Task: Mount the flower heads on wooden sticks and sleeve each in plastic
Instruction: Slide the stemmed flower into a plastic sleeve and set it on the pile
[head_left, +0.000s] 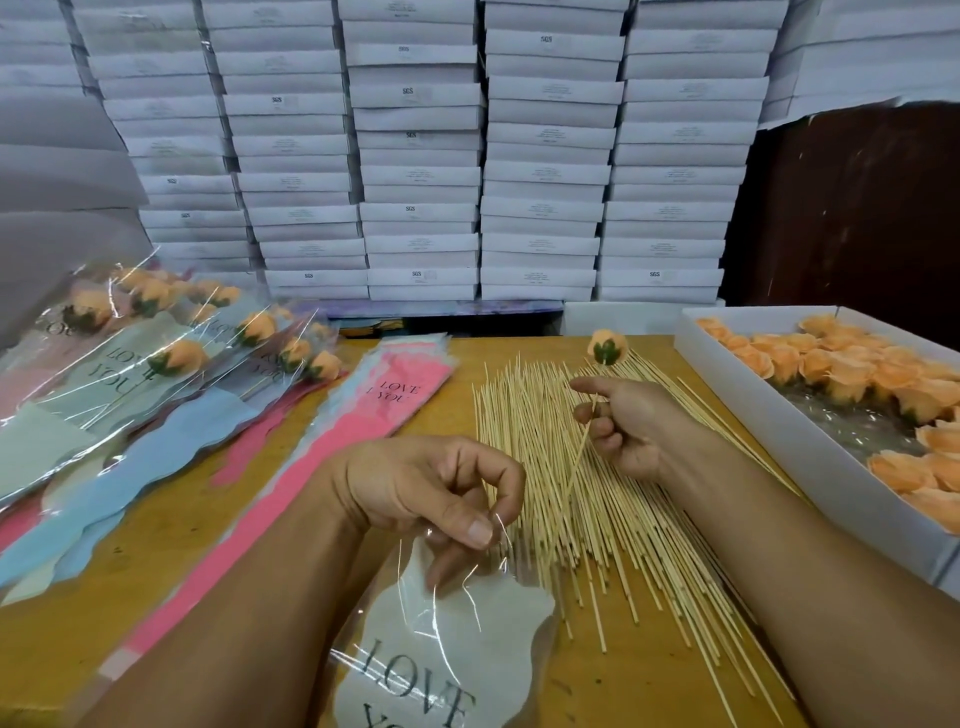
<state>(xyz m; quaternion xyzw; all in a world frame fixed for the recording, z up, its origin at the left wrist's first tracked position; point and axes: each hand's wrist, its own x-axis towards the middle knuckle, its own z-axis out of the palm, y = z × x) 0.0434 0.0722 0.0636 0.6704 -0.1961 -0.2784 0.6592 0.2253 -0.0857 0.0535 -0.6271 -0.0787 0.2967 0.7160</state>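
My right hand (631, 423) pinches a wooden stick (577, 457) with an orange flower head (607, 347) mounted on its top end. The stick slants down toward my left hand (431, 486). That hand pinches the open top edge of a clear plastic sleeve (441, 644) with a pale green panel printed "LOVE YOU", held low near the table's front edge. The stick's lower tip is just right of the sleeve's mouth, outside it. A big loose pile of wooden sticks (587, 493) lies on the table under both hands.
A white tray (769, 410) of loose orange flower heads stands at the right. Flat pink sleeves (395, 395) lie left of the sticks. Several sleeved flowers (176, 343) are piled at the far left. Stacked white boxes (421, 156) wall the back.
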